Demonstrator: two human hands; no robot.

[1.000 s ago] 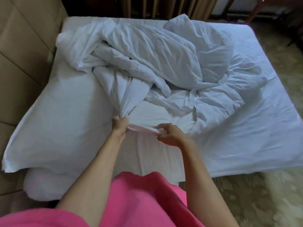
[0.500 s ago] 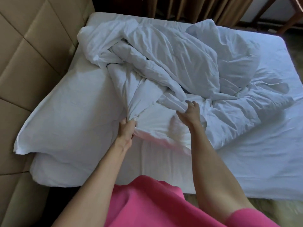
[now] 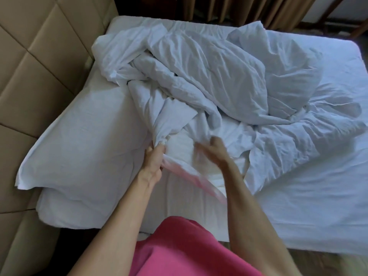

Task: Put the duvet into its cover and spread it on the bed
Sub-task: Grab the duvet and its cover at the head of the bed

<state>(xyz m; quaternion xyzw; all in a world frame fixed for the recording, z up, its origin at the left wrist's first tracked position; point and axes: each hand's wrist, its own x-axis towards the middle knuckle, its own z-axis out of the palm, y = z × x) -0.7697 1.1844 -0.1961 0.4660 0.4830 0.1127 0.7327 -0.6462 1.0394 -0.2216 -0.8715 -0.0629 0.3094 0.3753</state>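
A crumpled white duvet and its white cover (image 3: pixel 209 80) lie in a heap across the middle of the bed (image 3: pixel 310 188). I cannot tell duvet from cover in the heap. My left hand (image 3: pixel 154 158) is closed on a bunched corner of the white fabric at the near edge of the heap. A fold of that fabric stretches from it toward my right arm. My right hand (image 3: pixel 213 150) is blurred, fingers spread, hovering just above the fabric to the right of the left hand, holding nothing that I can see.
Two white pillows (image 3: pixel 83 154) are stacked at the left against a tan padded headboard (image 3: pixel 33 62). Brown curtains (image 3: pixel 249 10) hang beyond the far side of the bed. Patterned floor shows at the bottom right.
My right hand let go of the fabric edge, reached up into the heap, and now has pulled back toward me, blurred. My left hand kept its grip on the bunched corner.
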